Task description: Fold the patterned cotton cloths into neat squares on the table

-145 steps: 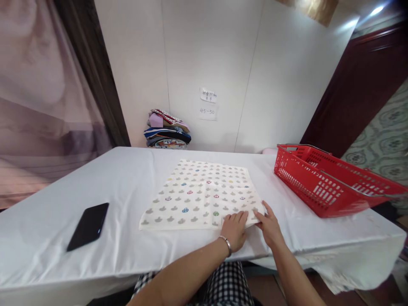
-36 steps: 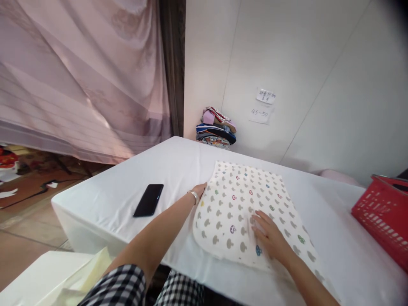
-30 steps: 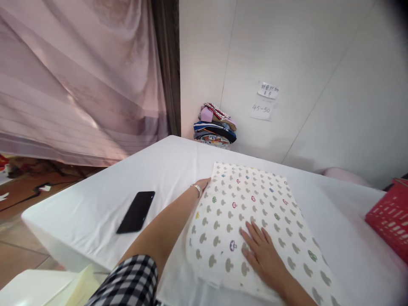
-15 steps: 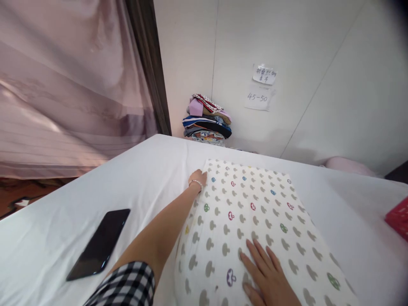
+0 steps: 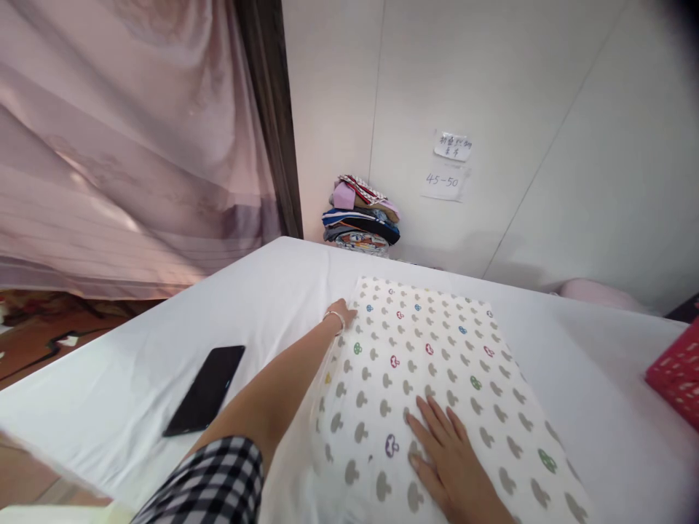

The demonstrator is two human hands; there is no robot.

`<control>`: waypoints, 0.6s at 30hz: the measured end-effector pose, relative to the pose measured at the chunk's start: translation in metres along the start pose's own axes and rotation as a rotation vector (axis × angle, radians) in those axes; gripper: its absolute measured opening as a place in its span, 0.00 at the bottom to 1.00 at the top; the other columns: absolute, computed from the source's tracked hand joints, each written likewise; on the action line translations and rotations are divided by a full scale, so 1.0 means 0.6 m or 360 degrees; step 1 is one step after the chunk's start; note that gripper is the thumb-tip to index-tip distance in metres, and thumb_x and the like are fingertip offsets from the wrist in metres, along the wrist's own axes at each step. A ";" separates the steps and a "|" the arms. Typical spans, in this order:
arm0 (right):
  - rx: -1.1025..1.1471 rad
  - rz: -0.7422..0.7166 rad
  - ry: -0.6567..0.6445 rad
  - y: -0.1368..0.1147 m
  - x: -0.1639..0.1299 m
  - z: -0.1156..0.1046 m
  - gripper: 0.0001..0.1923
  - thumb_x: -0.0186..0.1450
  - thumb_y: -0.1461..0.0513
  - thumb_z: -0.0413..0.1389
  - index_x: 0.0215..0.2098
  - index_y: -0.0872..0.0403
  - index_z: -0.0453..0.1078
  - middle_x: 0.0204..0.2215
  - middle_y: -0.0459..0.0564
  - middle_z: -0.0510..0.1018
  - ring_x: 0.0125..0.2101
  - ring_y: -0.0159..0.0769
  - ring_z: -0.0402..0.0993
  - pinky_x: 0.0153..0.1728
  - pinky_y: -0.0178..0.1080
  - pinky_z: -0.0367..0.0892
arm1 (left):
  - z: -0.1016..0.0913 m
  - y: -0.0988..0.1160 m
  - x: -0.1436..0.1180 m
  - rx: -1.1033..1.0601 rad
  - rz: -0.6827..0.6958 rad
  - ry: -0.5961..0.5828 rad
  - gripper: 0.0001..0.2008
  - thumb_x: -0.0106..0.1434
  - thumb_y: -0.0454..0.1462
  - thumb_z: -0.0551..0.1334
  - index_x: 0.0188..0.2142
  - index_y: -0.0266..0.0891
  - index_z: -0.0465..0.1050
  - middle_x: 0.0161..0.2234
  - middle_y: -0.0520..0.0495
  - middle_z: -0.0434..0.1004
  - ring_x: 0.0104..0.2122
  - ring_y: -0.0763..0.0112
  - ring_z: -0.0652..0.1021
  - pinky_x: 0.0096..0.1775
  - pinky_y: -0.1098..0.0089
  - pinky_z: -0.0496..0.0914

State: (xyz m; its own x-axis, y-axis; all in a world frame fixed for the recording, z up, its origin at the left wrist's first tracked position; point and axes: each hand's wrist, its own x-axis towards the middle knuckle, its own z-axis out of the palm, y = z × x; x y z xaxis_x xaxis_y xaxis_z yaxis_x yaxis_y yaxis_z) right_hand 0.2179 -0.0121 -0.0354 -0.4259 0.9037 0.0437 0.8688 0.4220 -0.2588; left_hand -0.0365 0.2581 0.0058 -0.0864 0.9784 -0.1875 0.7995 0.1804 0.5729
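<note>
Clearly, white tablecloth point(image 5: 573, 364) shows on both sides of our mushroom-print cloth point(image 5: 426, 335), which lies before us on the table, its far edge near the table's back edge. To its left lies a glossy black phone point(image 5: 204, 391); well apart on the right, a slotted red basket point(image 5: 680, 378) is partly cut off. The fabric looks soft, its near left side curving. Our left hand point(image 5: 343, 314) reaches to its left edge; whether it pinches, we cannot tell. Our right hand point(image 5: 445, 451) rests palm down on it, fingers spread.
</note>
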 end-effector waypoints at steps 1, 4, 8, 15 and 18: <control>0.0003 0.0011 0.0006 -0.002 0.000 -0.003 0.27 0.67 0.50 0.41 0.64 0.37 0.41 0.64 0.41 0.42 0.63 0.46 0.39 0.60 0.56 0.43 | -0.004 -0.010 -0.019 -0.0014 -0.0016 -0.0019 0.23 0.54 0.44 0.63 0.47 0.36 0.66 0.45 0.35 0.73 0.46 0.54 0.74 0.42 0.64 0.68; 0.0008 0.0053 -0.0001 -0.009 0.000 -0.012 0.26 0.68 0.49 0.39 0.63 0.39 0.44 0.65 0.41 0.43 0.63 0.43 0.37 0.61 0.53 0.41 | -0.007 -0.039 -0.087 -0.0049 -0.0060 -0.0057 0.26 0.52 0.43 0.64 0.49 0.38 0.64 0.46 0.39 0.74 0.45 0.59 0.75 0.42 0.68 0.68; -0.0003 0.0115 -0.0057 -0.016 0.002 -0.023 0.27 0.67 0.47 0.37 0.63 0.43 0.48 0.65 0.44 0.44 0.64 0.42 0.36 0.61 0.52 0.38 | -0.003 -0.073 -0.192 -0.0137 0.0003 -0.0107 0.31 0.49 0.41 0.66 0.53 0.40 0.62 0.47 0.42 0.73 0.46 0.60 0.74 0.43 0.69 0.68; -0.0061 0.0225 -0.0064 -0.029 0.000 -0.028 0.28 0.67 0.48 0.37 0.62 0.47 0.52 0.64 0.46 0.47 0.63 0.39 0.38 0.61 0.49 0.37 | 0.000 -0.123 -0.342 -0.0341 0.0086 -0.0114 0.38 0.48 0.37 0.67 0.58 0.39 0.57 0.47 0.43 0.73 0.45 0.61 0.74 0.45 0.69 0.67; -0.0074 0.0336 -0.0072 -0.047 -0.007 -0.022 0.27 0.68 0.51 0.37 0.62 0.49 0.53 0.64 0.47 0.48 0.63 0.40 0.38 0.60 0.49 0.38 | 0.002 -0.139 -0.373 -0.0366 0.0074 -0.0050 0.37 0.50 0.34 0.66 0.59 0.38 0.56 0.46 0.43 0.73 0.45 0.62 0.74 0.45 0.69 0.67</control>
State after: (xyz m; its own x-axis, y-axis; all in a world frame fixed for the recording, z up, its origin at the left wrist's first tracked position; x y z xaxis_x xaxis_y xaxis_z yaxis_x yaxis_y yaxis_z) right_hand 0.1988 -0.0270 -0.0159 -0.2432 0.9687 -0.0504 0.9503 0.2275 -0.2127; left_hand -0.0832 0.0237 -0.0010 -0.0314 0.9833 -0.1791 0.6456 0.1567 0.7474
